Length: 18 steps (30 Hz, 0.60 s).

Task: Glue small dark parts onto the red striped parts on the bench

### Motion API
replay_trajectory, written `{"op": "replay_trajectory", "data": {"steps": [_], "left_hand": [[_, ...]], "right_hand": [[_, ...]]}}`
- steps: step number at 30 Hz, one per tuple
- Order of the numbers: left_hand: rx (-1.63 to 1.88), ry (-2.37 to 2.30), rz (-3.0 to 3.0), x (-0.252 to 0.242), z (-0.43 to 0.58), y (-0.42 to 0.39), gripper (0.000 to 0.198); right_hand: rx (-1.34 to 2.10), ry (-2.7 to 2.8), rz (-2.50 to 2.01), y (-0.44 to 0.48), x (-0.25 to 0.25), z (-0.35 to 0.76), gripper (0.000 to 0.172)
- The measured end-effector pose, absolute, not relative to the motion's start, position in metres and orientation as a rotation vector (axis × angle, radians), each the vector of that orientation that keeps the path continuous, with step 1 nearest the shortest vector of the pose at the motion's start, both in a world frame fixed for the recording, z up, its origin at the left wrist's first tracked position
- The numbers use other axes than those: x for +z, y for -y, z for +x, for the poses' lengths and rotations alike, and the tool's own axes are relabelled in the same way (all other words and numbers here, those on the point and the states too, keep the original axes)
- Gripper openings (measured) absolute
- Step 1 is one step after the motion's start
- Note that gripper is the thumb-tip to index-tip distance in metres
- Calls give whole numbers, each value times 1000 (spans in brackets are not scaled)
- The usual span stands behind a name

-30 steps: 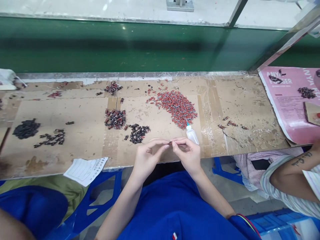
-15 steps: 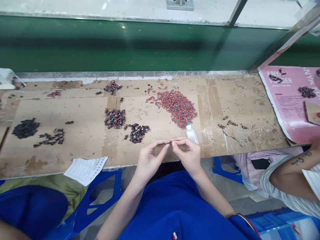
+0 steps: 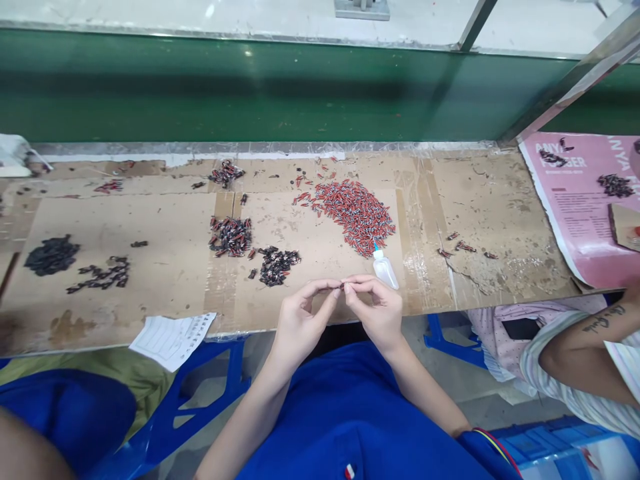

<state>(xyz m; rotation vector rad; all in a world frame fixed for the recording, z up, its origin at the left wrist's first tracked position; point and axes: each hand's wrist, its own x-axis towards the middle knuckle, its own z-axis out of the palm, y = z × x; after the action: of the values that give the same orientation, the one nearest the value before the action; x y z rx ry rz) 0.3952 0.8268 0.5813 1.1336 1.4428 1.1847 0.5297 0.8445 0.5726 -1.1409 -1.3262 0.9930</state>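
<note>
My left hand (image 3: 307, 312) and my right hand (image 3: 374, 305) meet fingertip to fingertip at the table's front edge. Both are closed in a pinch on a small dark part (image 3: 343, 287), mostly covered by the fingers. Just beyond my right hand lies a white squeeze bottle (image 3: 385, 270) with a thin blue-green tip. Its tip touches a large heap of small red-and-silver parts (image 3: 357, 217). Left of that, nearer my left hand, is a pile of dark parts (image 3: 275, 265), with a pile of black-and-red parts (image 3: 230, 235) behind it.
Cardboard (image 3: 165, 227) covers the table. Black pieces (image 3: 51, 255) and dark parts (image 3: 103, 275) lie at the left. A paper sheet (image 3: 173, 340) overhangs the front edge. A few loose parts (image 3: 465, 247) lie at right, beside a pink sheet (image 3: 565, 220). People sit on both sides; a tattooed arm (image 3: 595, 340) shows at right.
Both hands keep their pinch at nearly the same spot, with only slight finger movement. An arm at the lower left edge has shifted slightly.
</note>
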Motion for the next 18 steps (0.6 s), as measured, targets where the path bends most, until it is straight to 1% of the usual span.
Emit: {"op": "replay_trajectory", "data": {"steps": [6,8,9,10,12,14,16,17,18], "left_hand": [[1179,-1424,1082,584,399,-827,16],[1177,-1416,1068,584,394,-829,17],[1186,-1437,1074,584,388,-831,18],[1209,-1483,1090,583,380,-834,19],[1280,-1668,1153,579,357,-841,21],[1333,-1957,1248,574,328,-848,22],[1302,-2159,1323,570,302,-854,21],[1289,-2218,1356,568,292,-855,21],[1291,-2259,1389,567,284,-855,20]], "right_hand": [[962,1411,-1126,-845,569,528,11],[863,1510,-1134,-846,573,530,8],[768,1567,-1154,-847,575,533,5],[647,1617,-1191,-848,578,537,5],[381,1663,-1323,-851,581,549,19],[201,1661,-1518,-854,580,563,40],[162,1668,-1726,-856,573,577,61],[185,1679,-1812,-857,569,582,68],[218,1689,-1874,-856,564,586,69]]}}
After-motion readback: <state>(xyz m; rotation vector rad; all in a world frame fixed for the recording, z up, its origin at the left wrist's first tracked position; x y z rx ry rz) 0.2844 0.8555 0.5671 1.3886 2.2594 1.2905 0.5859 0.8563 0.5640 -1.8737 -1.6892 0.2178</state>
